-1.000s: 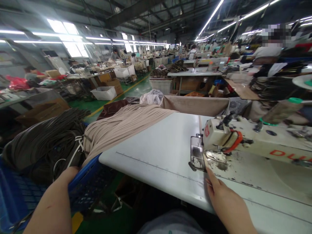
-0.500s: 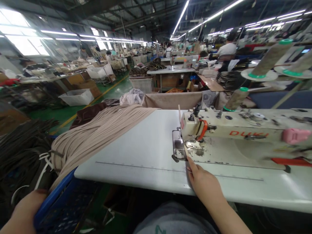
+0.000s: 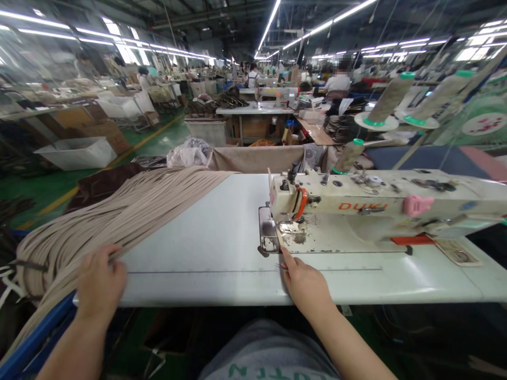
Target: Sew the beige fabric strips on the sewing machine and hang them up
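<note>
My left hand [image 3: 100,277] is over the table's left front corner, at the edge of a thick bundle of beige fabric strips [image 3: 130,211]. Its thumb stands apart from the fingers, which touch or nearly touch the strips. At the sewing machine [image 3: 328,203], my right hand [image 3: 307,282] grips the end of a narrow beige strip [image 3: 279,237] beside the presser foot, index finger stretched along it. Small dark metal tips [image 3: 280,266] poke out by that hand; the rest of that tool is hidden in the palm.
The white table [image 3: 190,232] bears a printed ruler line [image 3: 237,273]. A blue crate [image 3: 39,332] is at lower left. Cones of thread [image 3: 390,100] stand behind the machine. Beyond the table lie a beige cloth trough [image 3: 257,158] and a white bin [image 3: 77,153].
My left hand has left the blue crate's rim and moved up and right to the bundle of strips. My right hand stays at the needle area. The view has turned right.
</note>
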Motion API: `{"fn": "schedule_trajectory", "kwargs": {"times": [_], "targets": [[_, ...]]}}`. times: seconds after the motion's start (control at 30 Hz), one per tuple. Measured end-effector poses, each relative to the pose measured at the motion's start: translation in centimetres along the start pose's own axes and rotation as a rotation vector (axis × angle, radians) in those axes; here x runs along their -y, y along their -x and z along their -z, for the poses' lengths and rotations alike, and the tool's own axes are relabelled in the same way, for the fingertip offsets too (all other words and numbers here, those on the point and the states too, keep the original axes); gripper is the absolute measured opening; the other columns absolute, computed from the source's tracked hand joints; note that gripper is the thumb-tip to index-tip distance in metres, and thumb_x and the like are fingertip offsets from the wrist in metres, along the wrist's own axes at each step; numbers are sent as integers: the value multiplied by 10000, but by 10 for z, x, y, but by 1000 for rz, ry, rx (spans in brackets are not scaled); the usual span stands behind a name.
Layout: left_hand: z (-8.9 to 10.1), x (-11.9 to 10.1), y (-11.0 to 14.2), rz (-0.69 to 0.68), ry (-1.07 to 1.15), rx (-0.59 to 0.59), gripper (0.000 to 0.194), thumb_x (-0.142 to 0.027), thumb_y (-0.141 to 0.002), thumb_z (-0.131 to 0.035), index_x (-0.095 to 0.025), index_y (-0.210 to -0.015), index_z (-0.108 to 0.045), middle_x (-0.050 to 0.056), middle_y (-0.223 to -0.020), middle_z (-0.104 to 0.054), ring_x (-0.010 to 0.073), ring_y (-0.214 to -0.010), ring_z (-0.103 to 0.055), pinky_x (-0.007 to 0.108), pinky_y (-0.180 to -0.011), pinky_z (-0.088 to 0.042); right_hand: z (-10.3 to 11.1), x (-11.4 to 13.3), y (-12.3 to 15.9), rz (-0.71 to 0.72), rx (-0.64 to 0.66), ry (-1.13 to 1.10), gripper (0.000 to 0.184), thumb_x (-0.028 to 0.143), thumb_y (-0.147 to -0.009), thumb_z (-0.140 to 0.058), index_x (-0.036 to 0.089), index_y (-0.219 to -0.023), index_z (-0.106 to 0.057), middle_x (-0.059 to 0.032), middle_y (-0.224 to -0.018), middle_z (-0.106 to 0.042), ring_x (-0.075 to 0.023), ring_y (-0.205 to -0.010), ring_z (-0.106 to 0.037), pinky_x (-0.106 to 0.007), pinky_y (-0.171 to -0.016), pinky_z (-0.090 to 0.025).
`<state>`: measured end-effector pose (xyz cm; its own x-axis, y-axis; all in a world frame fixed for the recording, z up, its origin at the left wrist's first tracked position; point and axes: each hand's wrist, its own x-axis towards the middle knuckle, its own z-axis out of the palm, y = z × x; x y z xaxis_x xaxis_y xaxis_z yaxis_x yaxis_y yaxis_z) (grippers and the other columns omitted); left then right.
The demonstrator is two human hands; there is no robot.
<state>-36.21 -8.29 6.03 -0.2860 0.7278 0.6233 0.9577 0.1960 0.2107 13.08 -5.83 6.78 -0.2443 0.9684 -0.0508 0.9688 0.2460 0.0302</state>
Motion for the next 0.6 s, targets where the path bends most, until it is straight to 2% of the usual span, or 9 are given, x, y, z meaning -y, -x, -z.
{"fn": "schedule_trajectory", "kwargs": {"times": [0.07, 0.13, 0.23, 0.33, 0.4, 0.47, 0.6], "targets": [[-18, -45, 2, -126, 94, 38, 298, -230, -910, -424, -158, -1139, -602, 143, -1259, -606, 315, -1276, -554, 545, -1154, -464, 1, 0, 0, -4, 9, -8, 544, 188, -1058, -580, 151, -1586, -454, -100, -1071, -740, -256, -847, -741, -316, -706, -585], [-34, -95, 10, -197, 249, 103, 280, -218, -945, -423, -163, -1139, -617, 141, -1276, -615, 289, -1251, -585, 501, -1153, -476, 2, 1, 1, -11, 14, -16, 560, 179, -1051, -584, 157, -1593, -442, -100, -1082, -738, -255, -864, -740, -310, -712, -583], [-53, -167, 29, -274, 482, 300, 280, -191, -977, -417, -182, -1145, -641, 119, -1299, -635, 249, -1255, -607, 463, -1160, -489, 2, 0, 2, -15, 9, -21, 556, 169, -1046, -576, 152, -1587, -446, -101, -1082, -736, -256, -876, -738, -306, -705, -579], [-67, -228, 45, -423, 622, 476, 351, -157, -1008, -391, -178, -1265, -629, 109, -1403, -618, 225, -1371, -550, 457, -1216, -453, 0, 0, 3, -3, -9, -23, 558, 151, -1031, -568, 142, -1577, -453, -106, -1068, -736, -254, -858, -736, -300, -690, -571], [-73, -261, 52, -535, 659, 548, 386, -153, -1021, -397, -165, -1353, -594, 113, -1441, -608, 233, -1442, -490, 475, -1247, -422, -2, -1, 3, 8, -27, -34, 574, 129, -1011, -568, 140, -1574, -452, -108, -1048, -736, -248, -840, -734, -293, -684, -563], [-78, -288, 55, -602, 640, 567, 406, -169, -1023, -434, -159, -1408, -563, 126, -1474, -591, 264, -1474, -458, 513, -1250, -413, -3, -1, 4, 14, -41, -58, 585, 115, -999, -564, 140, -1573, -449, -111, -1037, -735, -245, -837, -732, -290, -687, -557], [-85, -318, 61, -664, 535, 545, 454, -153, -1024, -424, -118, -1469, -506, 151, -1534, -543, 300, -1505, -421, 547, -1251, -396, -6, -5, 8, 30, -78, -181, 553, 144, -1008, -572, 130, -1550, -467, -116, -1070, -726, -265, -878, -725, -323, -729, -561]]}}
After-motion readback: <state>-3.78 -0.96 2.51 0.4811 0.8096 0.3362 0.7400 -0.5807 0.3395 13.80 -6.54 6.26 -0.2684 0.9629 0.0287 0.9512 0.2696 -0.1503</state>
